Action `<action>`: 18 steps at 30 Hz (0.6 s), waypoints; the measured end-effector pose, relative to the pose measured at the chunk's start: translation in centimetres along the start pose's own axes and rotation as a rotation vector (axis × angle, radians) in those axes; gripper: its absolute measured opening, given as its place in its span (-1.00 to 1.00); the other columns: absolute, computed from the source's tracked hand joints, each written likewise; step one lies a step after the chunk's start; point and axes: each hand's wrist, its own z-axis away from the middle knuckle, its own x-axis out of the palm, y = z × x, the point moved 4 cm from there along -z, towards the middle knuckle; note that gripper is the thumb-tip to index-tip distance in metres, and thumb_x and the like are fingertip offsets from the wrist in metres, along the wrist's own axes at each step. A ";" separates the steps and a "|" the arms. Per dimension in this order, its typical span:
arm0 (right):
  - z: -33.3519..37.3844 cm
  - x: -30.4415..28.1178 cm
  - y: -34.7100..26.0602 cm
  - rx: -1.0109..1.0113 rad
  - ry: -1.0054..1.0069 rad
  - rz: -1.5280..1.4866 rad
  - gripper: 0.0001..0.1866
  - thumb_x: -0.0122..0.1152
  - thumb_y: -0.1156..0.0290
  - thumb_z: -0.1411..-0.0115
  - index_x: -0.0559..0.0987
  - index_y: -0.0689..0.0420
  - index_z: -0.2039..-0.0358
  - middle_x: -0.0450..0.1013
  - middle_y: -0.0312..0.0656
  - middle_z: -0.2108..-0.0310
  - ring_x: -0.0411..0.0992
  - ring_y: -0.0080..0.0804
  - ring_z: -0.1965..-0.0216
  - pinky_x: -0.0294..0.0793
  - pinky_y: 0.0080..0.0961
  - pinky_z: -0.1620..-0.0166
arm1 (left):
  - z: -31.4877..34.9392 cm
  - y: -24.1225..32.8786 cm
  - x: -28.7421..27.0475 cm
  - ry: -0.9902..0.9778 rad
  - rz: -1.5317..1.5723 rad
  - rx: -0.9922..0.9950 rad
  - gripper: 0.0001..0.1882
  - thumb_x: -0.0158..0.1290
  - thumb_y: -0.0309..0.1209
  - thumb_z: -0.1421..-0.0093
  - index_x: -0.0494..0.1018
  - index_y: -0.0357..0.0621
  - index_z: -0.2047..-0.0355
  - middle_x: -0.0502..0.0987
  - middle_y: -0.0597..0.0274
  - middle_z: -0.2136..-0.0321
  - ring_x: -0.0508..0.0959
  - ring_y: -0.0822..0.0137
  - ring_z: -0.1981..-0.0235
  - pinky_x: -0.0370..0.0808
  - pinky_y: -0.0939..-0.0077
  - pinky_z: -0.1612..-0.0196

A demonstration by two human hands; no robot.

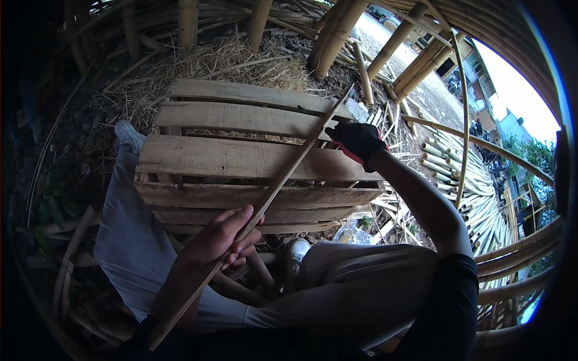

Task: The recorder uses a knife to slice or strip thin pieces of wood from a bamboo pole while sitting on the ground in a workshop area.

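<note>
Strip [285, 175]: long, narrow and straight, of pale brown bamboo or wood; it lies above the slatted platform, across the middle of the view, with its lower part over the left forearm
Long axis: diagonal; the near end points to the lower left, toward the wearer's body, and the far end to the upper right, beyond the gloved hand; the outline tapers toward the far end
Left hand [221, 237]: bare; fingers curled about the strip below its middle, thumb laid along it; closed to the strip's width
Right hand [359, 142]: in a black and red glove, curled up just beside the strip's far part; whether it grips the strip or a tool cannot be told
Platform [211, 154]: flat, rough-sawn planks with visible grain, set roughly parallel with dark gaps between; further slats form its near side
Straw [180, 69]: dry, tangled, fibrous, yellowish; heaped beyond the platform
Posts [338, 37]: upright, round, jointed bamboo, behind the platform
Stacked poles [475, 201]: pale, smooth cylinders, cut ends toward the platform; at the right
Clothing: light grey trousers [355, 289], loosely creased; white shoes [298, 248], one on either side
</note>
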 end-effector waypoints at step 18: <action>3.3 -0.2 -6.3 0.130 -0.019 -0.563 -0.53 -0.08 -0.09 -0.29 0.59 0.00 0.13 0.57 -0.06 0.28 0.53 -0.01 0.18 0.49 -0.17 0.12 | -4.6 -0.9 -0.9 0.211 0.252 0.021 -0.56 -0.22 -0.27 -0.42 0.13 -0.26 -0.20 0.33 0.16 0.40 0.49 0.37 0.52 0.47 0.62 0.75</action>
